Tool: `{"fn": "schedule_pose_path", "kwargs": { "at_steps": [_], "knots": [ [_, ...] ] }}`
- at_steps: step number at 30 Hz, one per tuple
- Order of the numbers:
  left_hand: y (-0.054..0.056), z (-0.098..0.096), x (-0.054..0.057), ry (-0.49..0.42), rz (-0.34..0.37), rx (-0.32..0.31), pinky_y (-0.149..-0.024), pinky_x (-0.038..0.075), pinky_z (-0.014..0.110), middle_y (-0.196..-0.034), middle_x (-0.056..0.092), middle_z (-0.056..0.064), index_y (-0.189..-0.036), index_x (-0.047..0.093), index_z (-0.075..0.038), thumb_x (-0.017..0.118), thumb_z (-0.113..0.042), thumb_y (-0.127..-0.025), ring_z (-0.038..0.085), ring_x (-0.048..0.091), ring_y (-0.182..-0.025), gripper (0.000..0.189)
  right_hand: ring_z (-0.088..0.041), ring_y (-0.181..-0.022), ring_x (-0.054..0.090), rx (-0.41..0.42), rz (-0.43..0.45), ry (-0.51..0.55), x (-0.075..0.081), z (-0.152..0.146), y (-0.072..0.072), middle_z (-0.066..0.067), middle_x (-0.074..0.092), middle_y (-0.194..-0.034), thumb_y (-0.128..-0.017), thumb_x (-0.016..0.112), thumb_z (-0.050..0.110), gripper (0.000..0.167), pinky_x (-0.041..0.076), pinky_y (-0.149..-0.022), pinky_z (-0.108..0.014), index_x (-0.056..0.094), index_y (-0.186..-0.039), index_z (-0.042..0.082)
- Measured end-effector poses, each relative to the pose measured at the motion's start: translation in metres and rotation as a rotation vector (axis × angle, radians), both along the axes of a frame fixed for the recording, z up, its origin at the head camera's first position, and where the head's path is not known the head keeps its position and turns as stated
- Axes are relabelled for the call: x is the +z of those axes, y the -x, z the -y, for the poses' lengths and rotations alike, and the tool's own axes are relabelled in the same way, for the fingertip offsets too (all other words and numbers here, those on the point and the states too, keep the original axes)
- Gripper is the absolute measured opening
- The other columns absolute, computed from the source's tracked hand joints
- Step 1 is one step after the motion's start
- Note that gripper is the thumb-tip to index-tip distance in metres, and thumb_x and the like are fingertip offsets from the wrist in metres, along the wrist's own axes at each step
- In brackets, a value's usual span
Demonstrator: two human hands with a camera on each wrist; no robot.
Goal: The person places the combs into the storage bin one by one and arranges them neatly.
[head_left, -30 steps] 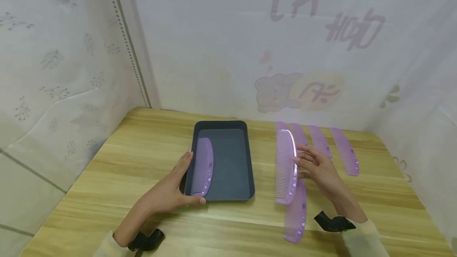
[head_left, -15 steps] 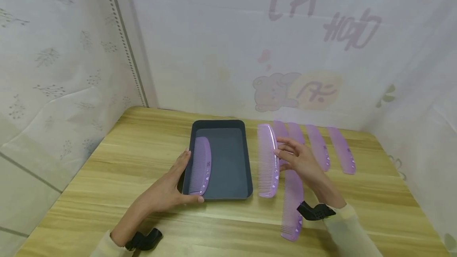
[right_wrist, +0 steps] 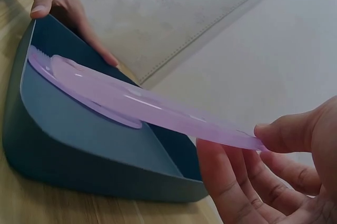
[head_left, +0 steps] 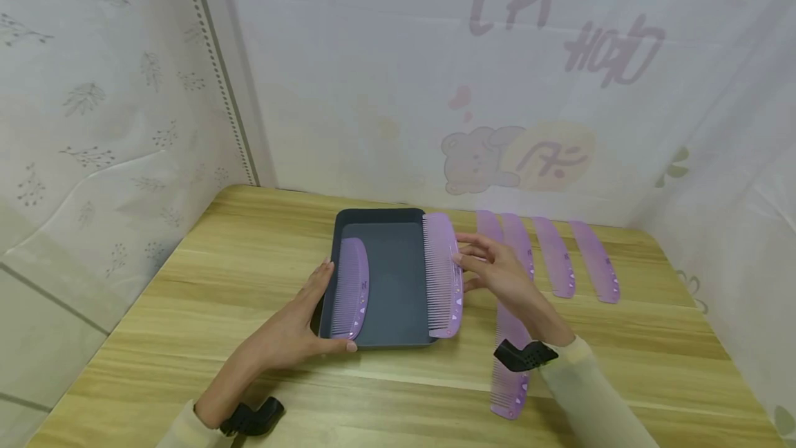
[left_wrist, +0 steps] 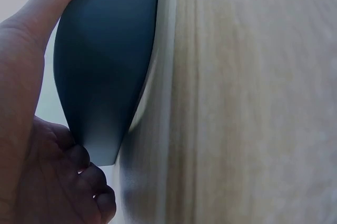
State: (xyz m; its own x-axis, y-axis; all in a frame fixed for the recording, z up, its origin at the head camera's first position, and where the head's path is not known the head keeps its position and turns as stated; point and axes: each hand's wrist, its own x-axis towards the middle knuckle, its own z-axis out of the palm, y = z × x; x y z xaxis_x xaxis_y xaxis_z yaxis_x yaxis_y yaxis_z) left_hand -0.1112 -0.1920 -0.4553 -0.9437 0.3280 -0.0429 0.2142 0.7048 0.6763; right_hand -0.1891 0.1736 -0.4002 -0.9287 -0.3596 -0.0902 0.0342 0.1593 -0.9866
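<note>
My right hand point(head_left: 495, 273) pinches a purple comb point(head_left: 443, 275) by its solid back, thumb on one face and fingers under the other. Its teeth point left, over the right wall of a dark grey tray point(head_left: 385, 346). Inside the tray, along the left wall, lies another purple comb point(head_left: 352, 289). Around the tray's near left corner goes my left hand point(head_left: 297, 323), thumb at the front wall and fingers at the left side. The right wrist view shows the held comb point(right_wrist: 142, 98) tilted above the tray, overlapping the lying comb point(right_wrist: 79, 93).
Several more purple combs lie to the right of the tray on the wooden table point(head_left: 249, 261), among them a comb point(head_left: 595, 261) farthest right and a comb point(head_left: 510, 379) nearer the front, partly behind the right wrist. A patterned white cloth point(head_left: 348, 88) hangs behind the table.
My right hand has carried the held comb leftward, from above the other combs to over the tray's right edge. The left hand and the tray stay put.
</note>
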Motion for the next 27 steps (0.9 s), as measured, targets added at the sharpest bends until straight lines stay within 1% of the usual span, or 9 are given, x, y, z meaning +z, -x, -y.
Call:
{"fn": "schedule_pose_path", "kwargs": {
  "at_steps": [4, 9, 15, 19, 24, 27],
  "knots": [
    [0.001, -0.001, 0.001, 0.007, -0.001, 0.003, -0.117, 0.032, 0.068, -0.175, -0.003, 0.007, -0.166, -0.006, -0.024, 0.077, -0.08, -0.068, 0.039, 0.011, -0.16, 0.14, -0.022, -0.103, 0.068, -0.013, 0.01, -0.015, 0.002, 0.01, 0.003, -0.017, 0.067, -0.122, -0.102, 0.064, 0.016, 0.044, 0.064, -0.074, -0.043, 0.053, -0.145, 0.012],
    [0.001, -0.001, 0.0, 0.007, 0.002, 0.005, -0.117, 0.031, 0.068, -0.175, -0.003, 0.007, -0.166, -0.006, -0.024, 0.077, -0.08, -0.067, 0.039, 0.011, -0.159, 0.141, -0.022, -0.101, 0.068, -0.008, 0.014, -0.018, 0.0, 0.021, 0.008, -0.019, 0.067, -0.123, -0.102, 0.062, 0.013, 0.044, 0.064, -0.073, -0.041, 0.053, -0.145, 0.01],
    [0.0, 0.0, 0.0, 0.01, 0.002, 0.007, -0.117, 0.031, 0.068, -0.175, -0.003, 0.008, -0.166, -0.006, -0.023, 0.077, -0.079, -0.068, 0.04, 0.011, -0.159, 0.141, -0.021, -0.096, 0.069, -0.002, 0.018, -0.02, 0.002, 0.034, 0.01, -0.017, 0.068, -0.117, -0.101, 0.064, 0.012, 0.044, 0.064, -0.071, -0.042, 0.055, -0.144, 0.01],
    [0.0, -0.001, 0.001, 0.01, 0.001, 0.005, -0.118, 0.03, 0.068, -0.175, -0.003, 0.009, -0.166, -0.006, -0.023, 0.077, -0.079, -0.068, 0.04, 0.011, -0.159, 0.14, -0.022, -0.093, 0.069, 0.003, 0.019, -0.03, 0.002, 0.043, 0.011, -0.018, 0.067, -0.116, -0.101, 0.065, 0.012, 0.044, 0.064, -0.071, -0.041, 0.055, -0.144, 0.009],
    [0.0, -0.001, 0.001, 0.016, 0.004, 0.006, -0.119, 0.029, 0.067, -0.175, -0.002, 0.009, -0.166, -0.006, -0.023, 0.077, -0.08, -0.068, 0.039, 0.011, -0.159, 0.141, -0.021, -0.095, 0.068, -0.001, 0.026, -0.062, 0.001, 0.054, 0.012, -0.016, 0.066, -0.115, -0.1, 0.067, 0.013, 0.042, 0.064, -0.071, -0.04, 0.057, -0.141, 0.01],
    [0.0, -0.001, 0.001, 0.02, 0.003, 0.012, -0.119, 0.03, 0.068, -0.175, -0.002, 0.009, -0.166, -0.005, -0.024, 0.077, -0.081, -0.067, 0.039, 0.012, -0.159, 0.141, -0.021, -0.094, 0.068, 0.005, 0.01, -0.076, 0.0, 0.06, 0.012, -0.016, 0.067, -0.112, -0.099, 0.067, 0.012, 0.042, 0.064, -0.069, -0.04, 0.058, -0.14, 0.009]
  ]
}}
